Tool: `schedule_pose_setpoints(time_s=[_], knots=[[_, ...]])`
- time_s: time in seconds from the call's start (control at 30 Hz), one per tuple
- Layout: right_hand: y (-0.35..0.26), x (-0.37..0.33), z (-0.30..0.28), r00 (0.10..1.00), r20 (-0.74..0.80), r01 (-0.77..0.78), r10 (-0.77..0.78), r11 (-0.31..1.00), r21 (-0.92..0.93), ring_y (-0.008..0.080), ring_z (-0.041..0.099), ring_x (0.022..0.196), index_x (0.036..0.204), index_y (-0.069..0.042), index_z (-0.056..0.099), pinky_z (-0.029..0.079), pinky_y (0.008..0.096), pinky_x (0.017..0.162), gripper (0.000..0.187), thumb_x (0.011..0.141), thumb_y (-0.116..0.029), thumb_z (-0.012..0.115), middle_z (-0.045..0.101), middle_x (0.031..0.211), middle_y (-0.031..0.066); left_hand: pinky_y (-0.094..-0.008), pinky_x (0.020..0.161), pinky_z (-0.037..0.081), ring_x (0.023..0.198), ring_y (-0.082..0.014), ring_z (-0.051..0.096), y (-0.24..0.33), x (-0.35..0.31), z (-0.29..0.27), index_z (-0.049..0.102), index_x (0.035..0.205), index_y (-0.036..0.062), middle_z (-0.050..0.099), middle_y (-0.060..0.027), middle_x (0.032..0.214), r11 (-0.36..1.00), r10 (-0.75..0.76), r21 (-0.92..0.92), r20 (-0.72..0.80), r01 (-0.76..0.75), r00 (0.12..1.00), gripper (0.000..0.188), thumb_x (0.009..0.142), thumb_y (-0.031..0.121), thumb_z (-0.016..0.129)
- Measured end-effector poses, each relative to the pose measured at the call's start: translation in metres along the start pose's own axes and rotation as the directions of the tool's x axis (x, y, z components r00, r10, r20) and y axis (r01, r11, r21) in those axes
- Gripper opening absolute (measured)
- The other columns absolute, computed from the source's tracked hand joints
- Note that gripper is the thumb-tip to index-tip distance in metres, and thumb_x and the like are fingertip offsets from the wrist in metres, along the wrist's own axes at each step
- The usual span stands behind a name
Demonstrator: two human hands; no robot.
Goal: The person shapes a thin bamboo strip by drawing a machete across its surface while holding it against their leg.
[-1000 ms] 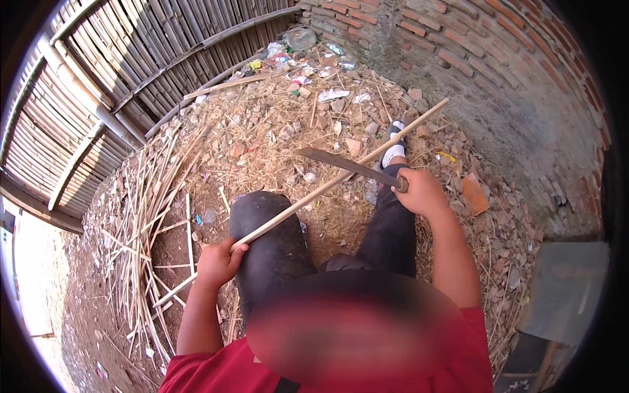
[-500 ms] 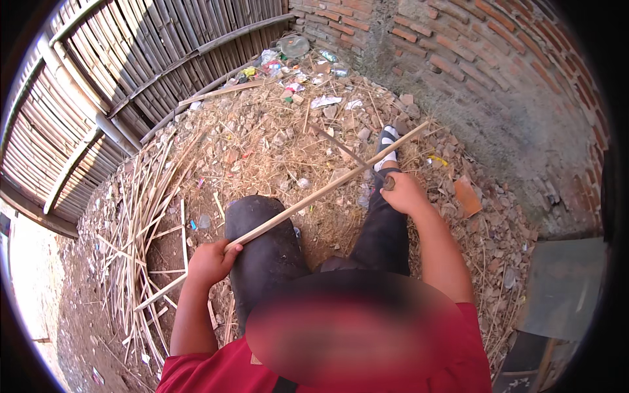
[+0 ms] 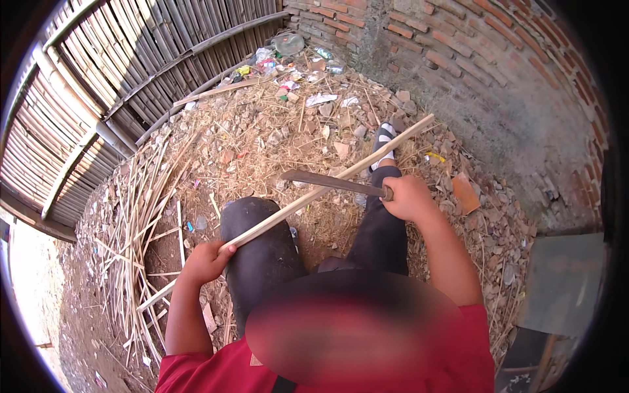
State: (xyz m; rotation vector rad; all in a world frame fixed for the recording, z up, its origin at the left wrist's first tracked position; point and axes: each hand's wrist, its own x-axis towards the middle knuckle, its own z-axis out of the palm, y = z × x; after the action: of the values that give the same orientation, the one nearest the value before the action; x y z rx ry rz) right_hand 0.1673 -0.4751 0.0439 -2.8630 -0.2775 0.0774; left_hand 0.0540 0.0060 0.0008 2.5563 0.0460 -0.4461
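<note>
My left hand (image 3: 208, 261) is closed around a long pale strip of split bamboo (image 3: 275, 219). The strip slants across my left thigh, its far end up to the right above my right foot. My right hand (image 3: 407, 198) grips the handle of a machete (image 3: 334, 181), whose dark, broad-tipped blade points left. In the picture the blade crosses the strip beyond its middle; whether the two touch I cannot tell. The handle is mostly hidden inside my fist.
On the left lies a heap of thin bamboo strips (image 3: 134, 242). Rubble and dry straw cover the ground (image 3: 262, 150), with litter (image 3: 285, 62) at the back. A bamboo fence (image 3: 164, 52) stands left, a brick wall (image 3: 472, 85) right. A grey sheet (image 3: 563, 285) lies at the lower right.
The machete has swung round, its tip moving down and left, so the blade now lies nearer to level. The bamboo strip has shifted only slightly in my left hand.
</note>
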Motion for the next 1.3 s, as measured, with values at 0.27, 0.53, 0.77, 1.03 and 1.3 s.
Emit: schedule_pose_setpoints(time_s=[0.27,0.53,0.77,1.03,1.3], knots=[[0.02,0.006,-0.008,0.998,-0.052,-0.036,0.036,0.999,-0.002,0.041,0.07,0.085,0.094,-0.013,0.072,0.055,0.0506,0.077,0.019,0.08,-0.025,0.074,0.071,0.084,0.0181,-0.0467,0.073,0.052,0.074,-0.0352,0.069,0.004,-0.001,-0.003,0.072,0.107,-0.0021,0.068,-0.0229,0.077,0.999,0.027,0.018,-0.007,-0.027,1.0,0.054,0.102,0.05,0.057],[0.024,0.004,-0.027,0.991,-0.086,-0.102,0.102,0.995,0.002,0.0402,0.07,0.083,0.092,-0.013,0.073,0.055,0.0517,0.074,0.019,0.078,-0.026,0.074,0.071,0.082,0.0171,-0.0493,0.072,0.051,0.075,-0.042,0.067,0.006,0.001,-0.001,0.069,0.092,-0.0018,0.067,-0.0238,0.076,0.999,0.012,-0.046,-0.004,-0.013,1.0,0.056,0.101,0.052,0.058],[0.007,-0.001,-0.021,0.995,-0.018,0.089,-0.093,0.981,-0.175,0.0393,0.07,0.082,0.088,-0.014,0.07,0.055,0.0511,0.073,0.017,0.075,-0.024,0.073,0.07,0.078,0.0151,-0.0459,0.073,0.052,0.075,-0.0334,0.068,-0.003,0.004,-0.004,0.07,0.099,-0.0027,0.067,-0.0208,0.076,0.994,0.029,-0.103,0.026,-0.026,0.999,0.054,0.101,0.05,0.059],[0.024,-0.002,-0.028,0.996,-0.048,-0.082,0.08,0.995,-0.053,0.04,0.069,0.09,0.097,-0.014,0.074,0.055,0.051,0.079,0.024,0.077,-0.027,0.076,0.072,0.087,0.0164,-0.0461,0.074,0.052,0.075,-0.0341,0.068,0.001,0.004,-0.003,0.07,0.102,-0.0031,0.068,-0.021,0.077,0.994,-0.007,-0.11,0.039,0.011,0.999,0.055,0.101,0.051,0.059],[0.041,-0.002,-0.104,0.896,-0.376,-0.137,0.236,0.953,0.272,0.038,0.067,0.076,0.098,-0.006,0.071,0.05,0.0454,0.07,0.028,0.083,-0.029,0.079,0.071,0.081,0.0167,-0.0452,0.076,0.052,0.079,-0.0322,0.069,-0.011,0.007,0.007,0.071,0.108,-0.0025,0.069,-0.0195,0.079,0.986,-0.019,-0.167,0.056,0.028,0.998,0.059,0.103,0.054,0.055]])
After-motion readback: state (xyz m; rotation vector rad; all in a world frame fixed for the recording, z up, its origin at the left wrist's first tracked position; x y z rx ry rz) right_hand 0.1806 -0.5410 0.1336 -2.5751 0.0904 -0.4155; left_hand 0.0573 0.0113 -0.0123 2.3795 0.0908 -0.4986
